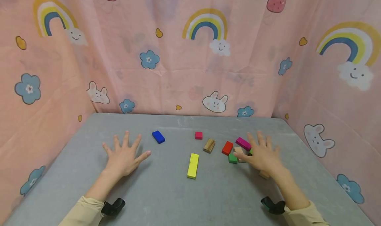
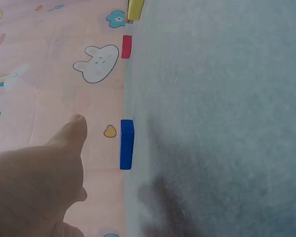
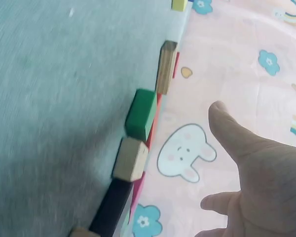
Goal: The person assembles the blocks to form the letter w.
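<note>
My left hand (image 1: 122,156) is held over the left of the table with its fingers spread, holding nothing. A blue block (image 1: 158,137) lies beyond its thumb. My right hand (image 1: 263,156), fingers also spread and holding nothing, overlaps a cluster of blocks at the right. Around its thumb lie a green block (image 1: 232,158), a red block (image 1: 227,148), a magenta block (image 1: 243,143) and a pale wooden block (image 3: 130,159). A black block (image 3: 111,207) shows in the right wrist view, mostly hidden by the hand in the head view. Another wooden block (image 1: 264,175) sits under the wrist.
Between the hands lie a yellow block (image 1: 192,166), a small pinkish-red block (image 1: 198,135) and a striped brown wooden block (image 1: 209,146). The grey table (image 1: 166,199) is bordered by a pink patterned curtain (image 1: 172,84) at the back and sides.
</note>
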